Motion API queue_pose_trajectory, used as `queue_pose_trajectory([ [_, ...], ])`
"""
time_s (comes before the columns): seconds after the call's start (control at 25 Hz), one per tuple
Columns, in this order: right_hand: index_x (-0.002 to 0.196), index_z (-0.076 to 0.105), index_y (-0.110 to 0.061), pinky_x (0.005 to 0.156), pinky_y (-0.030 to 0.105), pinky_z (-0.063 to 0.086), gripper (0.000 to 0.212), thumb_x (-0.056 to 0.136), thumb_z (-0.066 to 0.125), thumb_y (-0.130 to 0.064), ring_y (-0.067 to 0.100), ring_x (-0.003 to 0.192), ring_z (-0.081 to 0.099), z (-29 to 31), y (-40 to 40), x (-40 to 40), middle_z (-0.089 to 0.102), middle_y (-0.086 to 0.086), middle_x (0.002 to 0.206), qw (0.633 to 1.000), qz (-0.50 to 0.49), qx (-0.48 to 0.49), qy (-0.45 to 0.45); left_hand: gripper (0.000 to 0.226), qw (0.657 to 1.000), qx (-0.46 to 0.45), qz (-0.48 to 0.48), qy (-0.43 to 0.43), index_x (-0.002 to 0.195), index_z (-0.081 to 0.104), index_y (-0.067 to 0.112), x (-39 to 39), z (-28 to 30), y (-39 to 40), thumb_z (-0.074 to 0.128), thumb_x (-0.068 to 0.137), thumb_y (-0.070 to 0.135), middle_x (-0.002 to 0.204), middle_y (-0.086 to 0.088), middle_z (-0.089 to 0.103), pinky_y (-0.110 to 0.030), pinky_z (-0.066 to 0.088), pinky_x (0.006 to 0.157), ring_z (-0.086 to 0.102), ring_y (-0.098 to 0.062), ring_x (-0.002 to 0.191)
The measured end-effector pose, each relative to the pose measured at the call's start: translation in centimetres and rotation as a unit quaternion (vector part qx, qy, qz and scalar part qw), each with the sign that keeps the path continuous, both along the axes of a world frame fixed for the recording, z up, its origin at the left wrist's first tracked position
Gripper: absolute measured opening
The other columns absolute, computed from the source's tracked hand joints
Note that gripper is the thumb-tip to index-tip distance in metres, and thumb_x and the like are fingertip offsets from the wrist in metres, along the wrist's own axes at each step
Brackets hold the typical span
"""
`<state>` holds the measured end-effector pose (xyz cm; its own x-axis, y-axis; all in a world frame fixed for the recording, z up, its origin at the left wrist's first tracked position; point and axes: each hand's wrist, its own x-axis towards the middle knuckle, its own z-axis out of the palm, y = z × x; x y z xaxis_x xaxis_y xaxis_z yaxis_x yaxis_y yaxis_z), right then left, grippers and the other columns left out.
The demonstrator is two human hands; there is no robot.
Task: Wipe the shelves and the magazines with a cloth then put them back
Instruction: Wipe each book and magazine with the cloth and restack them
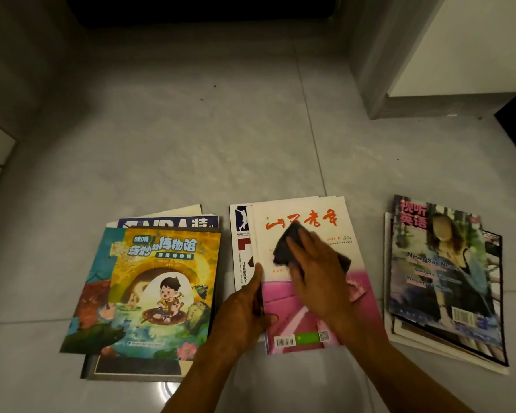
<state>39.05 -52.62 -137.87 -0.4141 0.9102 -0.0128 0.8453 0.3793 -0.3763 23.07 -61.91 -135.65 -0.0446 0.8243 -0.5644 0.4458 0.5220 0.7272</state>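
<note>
Dark cloth (286, 245) lies pressed under the flat-fingered right hand (316, 275) on the middle magazine (310, 281), long axis toward 12 o'clock, its 9 o'clock edge pinched by the left hand (245, 305).

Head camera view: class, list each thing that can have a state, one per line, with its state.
Left hand: grips the left edge of the pink and white magazine.
Right hand: flat, pressing the dark cloth.
Dark cloth: bunched on the cover.
Pink and white magazine: closed, atop the middle pile.
Cartoon magazine: closed, atop the left pile.
English magazine: closed, atop the right pile.
</note>
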Motion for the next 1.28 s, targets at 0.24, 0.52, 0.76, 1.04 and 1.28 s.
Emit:
queue_pose_trajectory([
  [0.24, 0.134, 0.053, -0.032, 0.115, 0.045, 0.024, 0.042, 0.092, 0.055, -0.036, 0.023, 0.141, 0.03, -0.4, 0.3, 2.2, 0.038, -0.005, 0.15, 0.992, 0.125, 0.006, 0.019, 0.096, 1.0, 0.017, 0.004, 0.0, 0.147, 0.003, 0.045, 0.0, -0.3, 0.1, 0.071, 0.084, 0.017, 0.14, 0.008, 0.051, -0.025, 0.046, 0.099, 0.051, -0.008, 0.122],
  [0.52, 0.133, 0.049, -0.024, 0.112, 0.036, 0.025, 0.049, 0.087, 0.065, -0.019, 0.024, 0.135, 0.036, 0.9, -0.1, -1.9, 0.042, 0.001, 0.146, 0.996, 0.079, -0.025, 0.047, 0.099, 0.999, 0.02, -0.01, 0.031, 0.144, 0.003, 0.049, 0.1, -0.1, -0.1, 0.072, 0.082, 0.017, 0.135, 0.006, 0.056, -0.035, 0.047, 0.103, 0.054, -0.014, 0.122],
  [0.76, 0.135, 0.051, -0.026, 0.104, 0.046, 0.04, 0.065, 0.077, 0.072, -0.007, 0.028, 0.123, 0.048, 0.8, 1.4, -3.2, 0.056, 0.003, 0.134, 0.997, 0.048, -0.008, 0.056, 0.104, 0.999, 0.008, -0.015, 0.038, 0.146, -0.004, 0.044, 0.2, -0.2, 0.0, 0.073, 0.082, 0.017, 0.139, 0.006, 0.053, -0.032, 0.048, 0.101, 0.055, -0.012, 0.122],
  [1.04, 0.134, 0.055, -0.023, 0.102, 0.049, 0.033, 0.058, 0.08, 0.068, -0.006, 0.031, 0.123, 0.047, 1.5, 5.7, -3.4, 0.056, 0.003, 0.137, 0.997, 0.063, 0.039, -0.015, 0.104, 0.998, 0.008, -0.022, 0.055, 0.141, -0.012, 0.05, 0.3, 0.1, -0.1, 0.071, 0.083, 0.023, 0.138, 0.005, 0.053, -0.032, 0.048, 0.1, 0.055, -0.012, 0.12],
  [1.28, 0.138, 0.049, -0.03, 0.101, 0.041, 0.029, 0.056, 0.087, 0.061, -0.011, 0.024, 0.126, 0.041, 1.3, 7.2, -5.5, 0.046, -0.007, 0.145, 0.999, 0.04, 0.032, -0.006, 0.103, 0.999, 0.009, -0.015, 0.05, 0.141, -0.01, 0.05, 0.2, 0.2, -0.1, 0.071, 0.083, 0.025, 0.14, 0.006, 0.05, -0.033, 0.046, 0.103, 0.053, -0.013, 0.123],
])
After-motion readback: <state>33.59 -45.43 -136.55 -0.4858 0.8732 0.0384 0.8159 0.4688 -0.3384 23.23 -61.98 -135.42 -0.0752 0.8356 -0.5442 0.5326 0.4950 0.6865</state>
